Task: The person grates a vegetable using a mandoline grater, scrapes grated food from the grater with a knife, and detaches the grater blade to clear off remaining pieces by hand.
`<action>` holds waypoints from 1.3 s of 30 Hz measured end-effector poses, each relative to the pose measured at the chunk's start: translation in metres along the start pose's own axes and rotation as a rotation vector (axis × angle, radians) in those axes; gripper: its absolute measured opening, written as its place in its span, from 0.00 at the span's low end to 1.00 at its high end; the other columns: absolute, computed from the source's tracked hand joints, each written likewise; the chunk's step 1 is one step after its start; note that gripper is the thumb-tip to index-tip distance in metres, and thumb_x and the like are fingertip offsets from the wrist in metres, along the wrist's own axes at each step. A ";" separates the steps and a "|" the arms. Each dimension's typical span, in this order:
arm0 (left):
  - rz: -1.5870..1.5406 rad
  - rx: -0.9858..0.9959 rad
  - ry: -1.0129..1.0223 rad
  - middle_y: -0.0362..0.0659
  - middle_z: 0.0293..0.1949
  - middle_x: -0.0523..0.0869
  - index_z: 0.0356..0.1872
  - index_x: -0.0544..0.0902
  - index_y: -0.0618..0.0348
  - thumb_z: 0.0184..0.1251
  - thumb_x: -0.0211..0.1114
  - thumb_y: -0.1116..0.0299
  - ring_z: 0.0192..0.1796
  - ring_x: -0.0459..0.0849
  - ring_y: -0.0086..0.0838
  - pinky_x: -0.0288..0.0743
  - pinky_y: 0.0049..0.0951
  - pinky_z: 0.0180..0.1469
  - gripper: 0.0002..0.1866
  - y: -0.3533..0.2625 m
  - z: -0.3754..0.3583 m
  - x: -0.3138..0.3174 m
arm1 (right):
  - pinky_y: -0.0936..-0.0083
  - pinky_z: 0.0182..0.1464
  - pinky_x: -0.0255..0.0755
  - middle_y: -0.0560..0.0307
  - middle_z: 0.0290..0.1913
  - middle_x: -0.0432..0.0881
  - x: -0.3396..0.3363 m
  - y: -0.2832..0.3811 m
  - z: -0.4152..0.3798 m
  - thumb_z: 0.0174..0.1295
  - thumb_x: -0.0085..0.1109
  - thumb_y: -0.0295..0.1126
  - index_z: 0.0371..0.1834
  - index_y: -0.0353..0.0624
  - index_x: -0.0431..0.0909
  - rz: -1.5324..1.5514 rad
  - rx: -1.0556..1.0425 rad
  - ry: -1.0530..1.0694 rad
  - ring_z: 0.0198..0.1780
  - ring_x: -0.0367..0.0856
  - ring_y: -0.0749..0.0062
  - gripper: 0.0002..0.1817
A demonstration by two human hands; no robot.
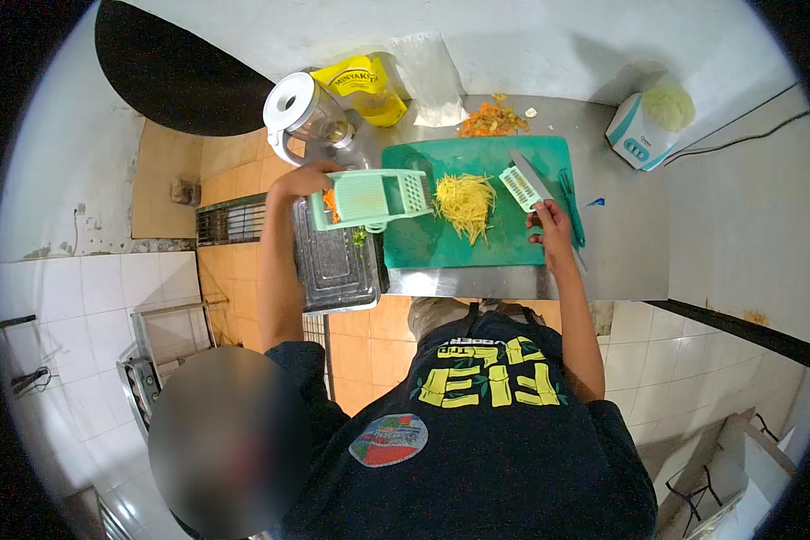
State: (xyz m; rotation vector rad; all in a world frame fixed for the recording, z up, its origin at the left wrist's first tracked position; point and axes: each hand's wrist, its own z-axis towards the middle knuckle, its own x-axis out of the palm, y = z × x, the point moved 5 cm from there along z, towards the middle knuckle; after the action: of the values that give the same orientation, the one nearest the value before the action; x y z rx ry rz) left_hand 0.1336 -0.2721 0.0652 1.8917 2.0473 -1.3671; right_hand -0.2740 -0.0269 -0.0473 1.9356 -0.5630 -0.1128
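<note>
My left hand [308,180] grips one end of a light green mandoline slicer [360,200], which is held over the left edge of the green cutting board [414,250]. Orange shreds [330,205] show near the held end. Between the fingers of my right hand [552,232] is a small light green slotted blade insert [518,189], over the right part of the board. A knife blade [531,171] lies beside and partly behind that insert. A heap of thin pale yellow vegetable strips [464,207] rests mid-board, between both hands.
A dark green long-handled tool [568,202] lies along the board's right edge. Vegetable scraps [495,119] are behind the board. A blender jug [306,117], yellow oil pouch [364,90] and dark tray [337,270] stand left. A blender base [637,135] sits back right.
</note>
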 end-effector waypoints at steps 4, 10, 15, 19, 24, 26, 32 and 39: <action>0.044 -0.012 -0.101 0.46 0.40 0.88 0.50 0.87 0.63 0.46 0.60 0.72 0.39 0.83 0.29 0.78 0.30 0.41 0.26 0.006 -0.035 -0.027 | 0.82 0.28 0.69 0.68 0.33 0.80 0.002 -0.002 0.004 0.71 0.57 0.45 0.40 0.51 0.76 -0.017 0.009 0.030 0.34 0.78 0.85 0.11; 0.208 -0.218 -0.022 0.44 0.34 0.88 0.47 0.88 0.64 0.42 0.60 0.70 0.35 0.82 0.25 0.78 0.31 0.39 0.25 0.026 -0.035 -0.020 | 0.83 0.27 0.69 0.67 0.34 0.80 0.010 -0.005 0.005 0.72 0.57 0.44 0.40 0.50 0.76 -0.020 0.012 0.071 0.35 0.78 0.84 0.10; 0.217 -0.202 0.050 0.44 0.34 0.88 0.43 0.88 0.64 0.47 0.64 0.65 0.36 0.82 0.26 0.77 0.31 0.37 0.21 0.058 -0.002 -0.013 | 0.83 0.27 0.69 0.67 0.34 0.80 0.008 -0.005 0.002 0.72 0.57 0.43 0.40 0.49 0.76 -0.008 0.005 0.058 0.34 0.78 0.84 0.10; 0.174 -0.144 0.020 0.47 0.37 0.89 0.45 0.88 0.65 0.50 0.63 0.63 0.37 0.83 0.30 0.78 0.33 0.37 0.22 0.037 0.009 -0.009 | 0.83 0.27 0.69 0.67 0.34 0.80 0.002 -0.005 0.001 0.72 0.57 0.43 0.40 0.50 0.76 -0.005 0.006 0.038 0.34 0.78 0.84 0.10; 0.202 -0.064 -0.033 0.46 0.34 0.89 0.51 0.87 0.58 0.55 0.59 0.67 0.29 0.85 0.32 0.80 0.38 0.28 0.21 -0.004 0.005 -0.005 | 0.83 0.27 0.70 0.67 0.34 0.80 -0.006 -0.007 0.001 0.71 0.58 0.44 0.40 0.51 0.76 0.008 0.004 0.020 0.34 0.78 0.85 0.10; 0.218 -0.059 -0.030 0.46 0.35 0.90 0.51 0.87 0.58 0.55 0.59 0.68 0.30 0.86 0.32 0.81 0.38 0.29 0.21 -0.006 0.013 -0.002 | 0.83 0.27 0.70 0.68 0.34 0.80 -0.010 -0.010 0.001 0.71 0.58 0.44 0.41 0.52 0.76 0.018 0.006 0.004 0.34 0.78 0.85 0.10; 0.250 -0.082 0.041 0.49 0.44 0.88 0.54 0.85 0.57 0.55 0.59 0.65 0.35 0.86 0.36 0.84 0.40 0.34 0.24 -0.043 0.012 0.009 | 0.82 0.28 0.70 0.68 0.34 0.80 -0.011 -0.004 -0.003 0.71 0.58 0.45 0.40 0.53 0.76 0.032 -0.009 -0.010 0.34 0.78 0.85 0.10; 0.304 0.029 -0.026 0.46 0.40 0.90 0.52 0.86 0.59 0.52 0.58 0.73 0.40 0.87 0.33 0.80 0.35 0.43 0.23 -0.029 -0.005 -0.016 | 0.82 0.28 0.69 0.68 0.34 0.80 -0.001 0.008 0.001 0.71 0.58 0.45 0.41 0.51 0.76 0.024 -0.027 0.032 0.35 0.78 0.84 0.11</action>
State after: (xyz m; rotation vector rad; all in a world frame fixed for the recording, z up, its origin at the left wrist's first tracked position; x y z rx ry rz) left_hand 0.1166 -0.2778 0.0932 2.0766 1.6492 -1.3418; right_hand -0.2776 -0.0301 -0.0405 1.9006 -0.5603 -0.0736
